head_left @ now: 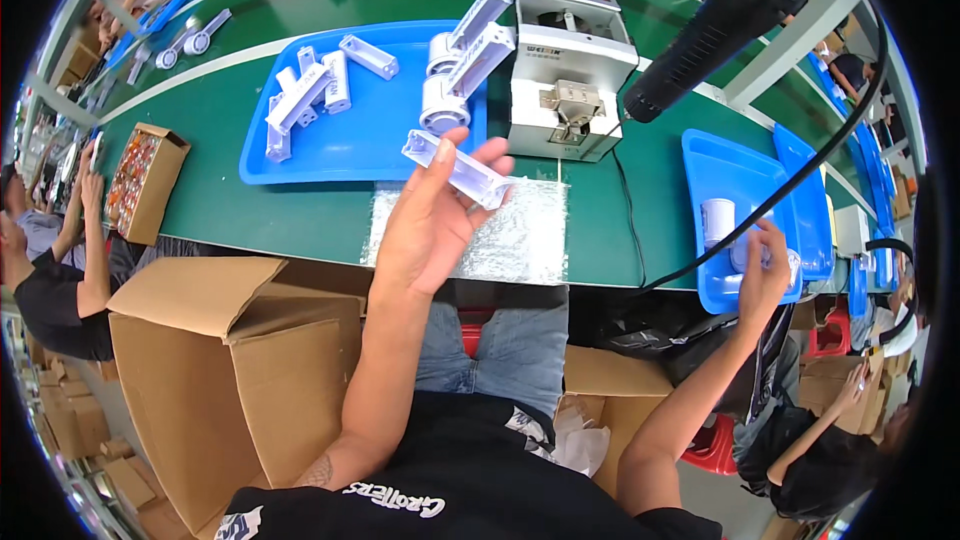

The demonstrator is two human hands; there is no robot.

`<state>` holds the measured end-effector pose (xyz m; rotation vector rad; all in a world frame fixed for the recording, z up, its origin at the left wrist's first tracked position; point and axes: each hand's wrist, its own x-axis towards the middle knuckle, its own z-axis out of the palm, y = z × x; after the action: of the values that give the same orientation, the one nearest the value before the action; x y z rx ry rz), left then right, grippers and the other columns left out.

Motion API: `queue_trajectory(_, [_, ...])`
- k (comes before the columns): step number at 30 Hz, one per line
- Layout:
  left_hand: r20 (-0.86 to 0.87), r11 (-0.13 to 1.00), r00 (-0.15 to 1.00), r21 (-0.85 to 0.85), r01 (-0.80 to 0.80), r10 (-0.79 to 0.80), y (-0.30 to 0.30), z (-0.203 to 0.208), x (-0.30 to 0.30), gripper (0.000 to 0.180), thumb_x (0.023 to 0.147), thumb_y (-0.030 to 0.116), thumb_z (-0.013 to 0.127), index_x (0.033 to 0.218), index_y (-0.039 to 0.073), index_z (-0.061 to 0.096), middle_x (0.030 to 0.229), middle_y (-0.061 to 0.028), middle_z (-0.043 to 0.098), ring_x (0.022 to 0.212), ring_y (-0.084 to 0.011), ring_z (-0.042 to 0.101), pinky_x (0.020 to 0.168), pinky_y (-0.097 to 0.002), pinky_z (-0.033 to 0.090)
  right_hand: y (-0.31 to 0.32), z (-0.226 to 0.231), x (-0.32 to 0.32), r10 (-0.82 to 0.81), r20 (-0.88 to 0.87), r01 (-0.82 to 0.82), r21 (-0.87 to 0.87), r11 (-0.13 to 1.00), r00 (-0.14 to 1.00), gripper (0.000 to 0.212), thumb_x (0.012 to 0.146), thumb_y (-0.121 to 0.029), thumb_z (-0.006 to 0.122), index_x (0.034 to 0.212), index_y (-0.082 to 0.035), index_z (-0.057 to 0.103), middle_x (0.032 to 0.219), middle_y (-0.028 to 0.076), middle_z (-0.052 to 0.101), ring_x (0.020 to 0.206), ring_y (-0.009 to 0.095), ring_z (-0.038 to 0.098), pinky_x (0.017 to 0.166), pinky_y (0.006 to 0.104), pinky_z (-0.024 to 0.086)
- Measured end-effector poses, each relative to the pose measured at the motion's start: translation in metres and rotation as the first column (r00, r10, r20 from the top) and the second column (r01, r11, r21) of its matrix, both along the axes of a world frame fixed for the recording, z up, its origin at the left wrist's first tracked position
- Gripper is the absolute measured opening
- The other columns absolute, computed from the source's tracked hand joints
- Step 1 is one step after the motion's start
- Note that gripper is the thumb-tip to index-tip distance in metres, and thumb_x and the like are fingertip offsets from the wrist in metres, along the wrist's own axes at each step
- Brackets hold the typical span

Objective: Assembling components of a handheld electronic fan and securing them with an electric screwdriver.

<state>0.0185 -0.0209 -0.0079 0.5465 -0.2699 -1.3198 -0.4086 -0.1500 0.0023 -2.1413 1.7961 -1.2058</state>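
Observation:
A white, trough-shaped plastic housing [485, 188] lies across the fingers of my left hand [430, 225], its thumb pressed over it. That hand is above the table's near edge, just in front of a blue tray [310, 174]. In this tray are several similar white housings [370, 57] and round-headed white pieces with long open handles [445, 105]. Over at the right, my right hand [765, 280] reaches into a second blue tray [703, 165]. Its fingers curl round a round white part [742, 255], partly hidden by them. A white cylinder [717, 220] stands beside it.
A grey-white bench machine [565, 60] stands behind the silvery mat [535, 240]. A black handheld tool [715, 30] hangs at upper right, its cable [800, 202] crossing the right tray. Cardboard boxes [180, 380] flank my legs. Other people work at both sides.

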Motion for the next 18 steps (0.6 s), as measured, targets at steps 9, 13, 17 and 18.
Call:
queue_trajectory(9, [0.113,0.998,0.994,-0.057,0.013,-0.006,0.002,0.012,-0.016,0.035,0.108,0.021,0.062,0.134,-0.003,0.058,0.125,-0.0168,0.069,0.132,-0.0374,0.063,0.115,-0.0476,0.053,0.061,0.039,0.042,0.506,0.657,-0.082,-0.563,0.822,0.558,0.016,0.111,-0.016,0.055,0.102,-0.002,0.057,0.089,0.016,0.065,0.102,0.035,0.069,0.097,0.0537,0.056])
queue_trajectory(13, [0.128,0.997,0.989,-0.045,-0.064,0.069,-0.003,0.018,-0.024,0.037,0.106,0.018,0.067,0.135,-0.001,0.052,0.122,-0.0191,0.069,0.125,-0.0356,0.068,0.11,-0.0464,0.056,0.101,0.045,0.181,0.597,0.316,-0.452,-0.427,0.783,0.737,0.007,0.095,-0.003,0.07,0.093,0.002,0.074,0.09,0.017,0.076,0.083,0.03,0.074,0.077,0.0418,0.06])
queue_trajectory(17, [0.193,0.994,0.975,-0.039,-0.102,0.108,0.001,0.026,-0.028,0.04,0.105,0.018,0.069,0.136,-0.001,0.05,0.123,-0.0205,0.069,0.122,-0.035,0.069,0.109,-0.0461,0.056,0.091,0.021,0.251,0.653,0.361,-0.611,-0.239,0.755,0.665,0.017,0.086,0.008,0.075,0.102,0.002,0.075,0.085,0.012,0.072,0.07,0.025,0.067,0.067,0.0348,0.051])
queue_trajectory(18, [0.229,0.991,0.965,-0.051,-0.121,0.129,0.002,0.028,-0.03,0.041,0.104,0.016,0.07,0.136,-0.001,0.05,0.123,-0.0206,0.069,0.121,-0.0346,0.07,0.107,-0.0453,0.057,0.087,0.012,0.259,0.665,0.325,-0.608,-0.268,0.747,0.673,0.018,0.086,0.007,0.075,0.104,0.001,0.075,0.082,0.01,0.071,0.067,0.024,0.065,0.065,0.0356,0.049])
